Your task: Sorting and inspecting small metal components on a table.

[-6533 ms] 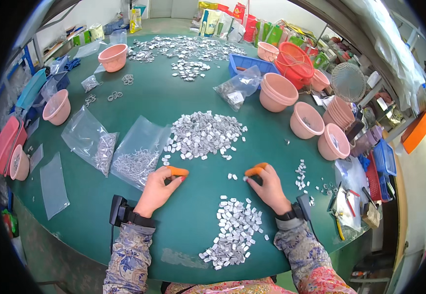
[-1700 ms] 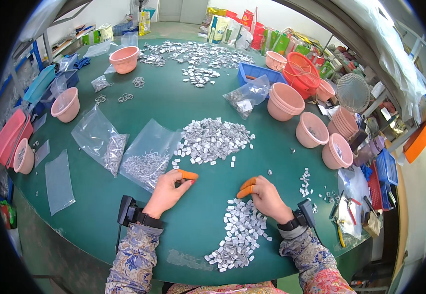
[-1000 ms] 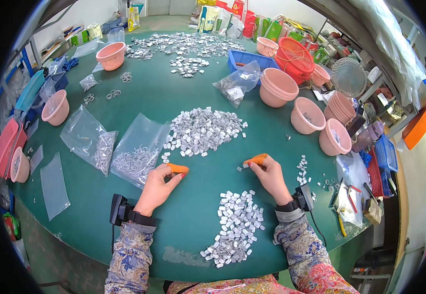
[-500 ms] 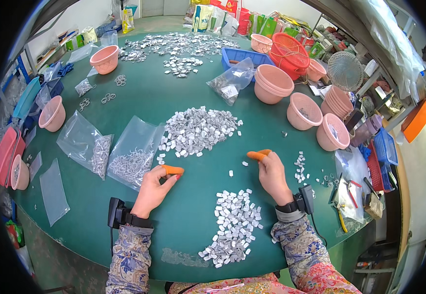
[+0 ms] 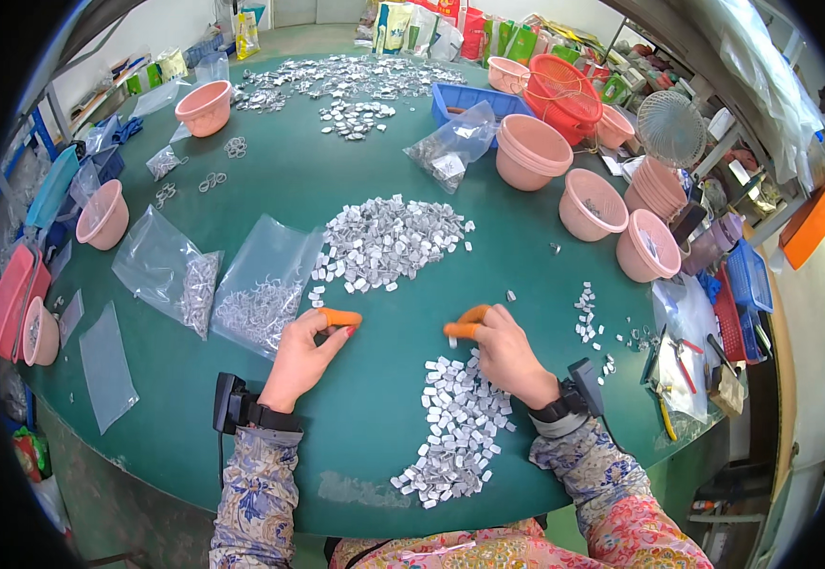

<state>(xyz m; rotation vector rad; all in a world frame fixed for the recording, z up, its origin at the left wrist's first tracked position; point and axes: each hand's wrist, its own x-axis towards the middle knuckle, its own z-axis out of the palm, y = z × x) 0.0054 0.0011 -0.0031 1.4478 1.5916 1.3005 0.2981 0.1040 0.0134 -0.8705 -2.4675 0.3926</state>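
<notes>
My left hand [image 5: 306,356] hovers over the green table below a clear bag of small metal hooks [image 5: 259,308]. Its thumb and orange-covered index finger are pinched together; anything between them is too small to make out. My right hand [image 5: 505,354] is above the near heap of small white-grey tags [image 5: 465,422], its orange-covered fingers bent and closed. At their tips shows a single small white tag [image 5: 452,342]. A larger heap of similar tags [image 5: 389,242] lies further off, beyond both hands. One loose tag [image 5: 511,296] lies just past my right hand.
Pink plastic baskets [image 5: 533,156] and a blue tray [image 5: 474,102] stand at the back right. Pliers [image 5: 666,412] lie near the right edge, and a few tags [image 5: 585,318] closer in. At left are another clear bag [image 5: 161,270] and a flat empty bag [image 5: 107,370].
My right hand has moved left and nearer, its fingers coming over the single tag beyond the near heap. The left hand stays almost where it was. The whole view has shifted slightly.
</notes>
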